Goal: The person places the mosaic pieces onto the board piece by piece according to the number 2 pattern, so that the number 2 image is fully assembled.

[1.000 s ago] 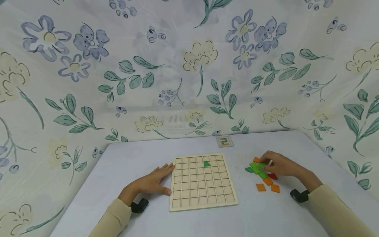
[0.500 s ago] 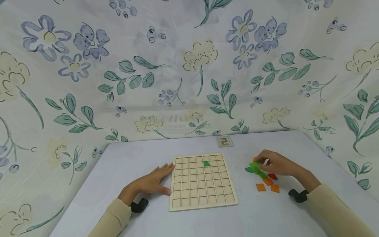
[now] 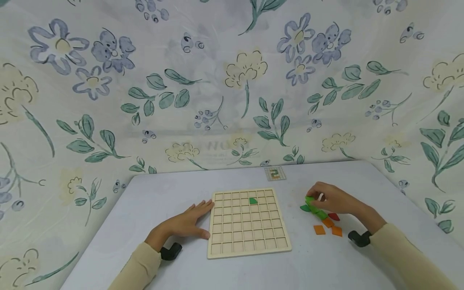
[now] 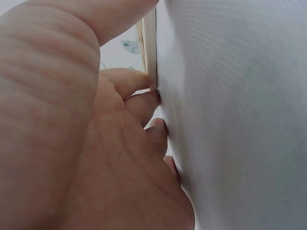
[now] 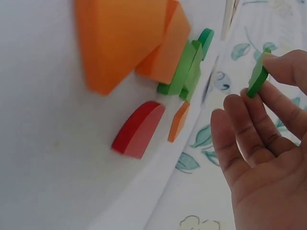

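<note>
Your left hand point(image 3: 185, 223) lies flat with its fingers straight and spread, fingertips and thumb against the left edge of the wooden grid board point(image 3: 249, 233); your right hand point(image 3: 335, 198) pinches a green tile point(image 5: 259, 77) between thumb and fingertips, its other fingers loosely extended; the right wrist view shows that tile held apart from the scattered pieces. Those lie on the table to the board's right: light green tiles point(image 5: 184, 72) overlapping one another, a dark green tile point(image 3: 305, 208) beside them, a red curved-edged tile point(image 5: 139, 129), and orange tiles point(image 3: 319, 229); a green quarter-round tile point(image 3: 253, 200) sits in a cell near the board's far edge.

Compared with a second ago, your right hand has shifted leftward over the pile, hiding from the head camera the far orange tile that showed then; your left hand, the board and its quarter-round tile are where they were.
</note>
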Tool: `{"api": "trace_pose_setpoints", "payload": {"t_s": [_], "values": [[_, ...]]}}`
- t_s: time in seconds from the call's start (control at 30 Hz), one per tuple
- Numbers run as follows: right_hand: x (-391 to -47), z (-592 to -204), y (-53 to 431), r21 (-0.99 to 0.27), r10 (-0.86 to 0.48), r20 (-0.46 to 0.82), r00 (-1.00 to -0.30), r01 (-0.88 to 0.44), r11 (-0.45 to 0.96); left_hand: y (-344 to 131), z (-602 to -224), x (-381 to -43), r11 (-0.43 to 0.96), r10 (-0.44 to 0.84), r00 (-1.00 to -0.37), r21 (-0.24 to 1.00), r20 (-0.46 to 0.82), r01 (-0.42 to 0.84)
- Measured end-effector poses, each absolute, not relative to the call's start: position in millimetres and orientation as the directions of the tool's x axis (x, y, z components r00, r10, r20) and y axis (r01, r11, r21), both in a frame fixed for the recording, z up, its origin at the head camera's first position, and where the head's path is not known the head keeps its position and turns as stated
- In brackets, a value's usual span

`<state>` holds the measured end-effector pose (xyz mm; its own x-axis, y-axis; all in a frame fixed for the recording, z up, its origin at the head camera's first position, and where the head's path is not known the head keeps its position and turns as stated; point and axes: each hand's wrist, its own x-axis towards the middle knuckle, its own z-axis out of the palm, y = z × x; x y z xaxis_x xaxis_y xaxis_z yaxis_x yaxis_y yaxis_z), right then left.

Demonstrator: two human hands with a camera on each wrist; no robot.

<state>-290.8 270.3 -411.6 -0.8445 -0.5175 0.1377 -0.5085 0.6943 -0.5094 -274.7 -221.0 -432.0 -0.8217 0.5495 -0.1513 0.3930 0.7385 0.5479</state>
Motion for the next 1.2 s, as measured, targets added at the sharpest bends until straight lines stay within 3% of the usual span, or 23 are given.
{"api": "trace_pose_setpoints", "payload": {"t_s": [1.2], "values": [[-317,-395,193,-0.480,-0.679,0.168,-0.715,-0.661,0.577,-224,-434,-276,0.735,0.557,-0.816,0.549,-0.154,0.398]]}}
